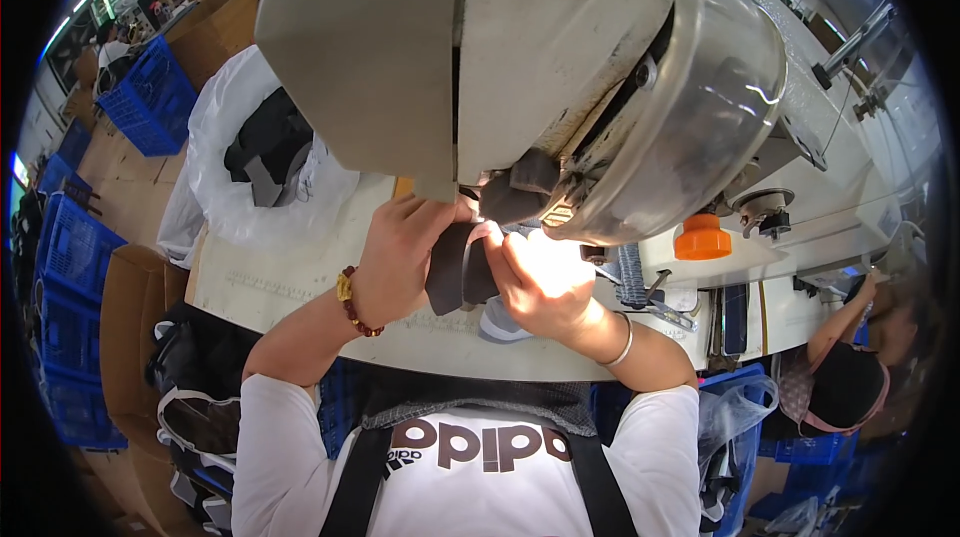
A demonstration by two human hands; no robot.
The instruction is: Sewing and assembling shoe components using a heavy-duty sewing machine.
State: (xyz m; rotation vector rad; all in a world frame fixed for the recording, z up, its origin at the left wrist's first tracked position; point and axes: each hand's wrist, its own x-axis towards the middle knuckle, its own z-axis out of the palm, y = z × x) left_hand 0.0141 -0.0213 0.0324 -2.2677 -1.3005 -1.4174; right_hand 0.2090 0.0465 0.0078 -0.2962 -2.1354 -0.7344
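Note:
Both of my hands work at the lit front of a large grey machine head, which looks like an industrial sewing machine. Between them is a dark grey piece of fabric or soft sheet, bent so that its lower end hangs over the worktable. My left hand pinches its upper left edge, fingertips close under the machine. My right hand pinches its right side, thumb and fingers together, under a bright lamp glare. Another dark folded part lies just beyond my fingertips. The machine head hides the exact working point.
A pale worktable spreads under my arms. At left stand a white plastic bag of dark pieces, a cardboard box and blue crates. An orange knob sits right of the machine; another person is at far right.

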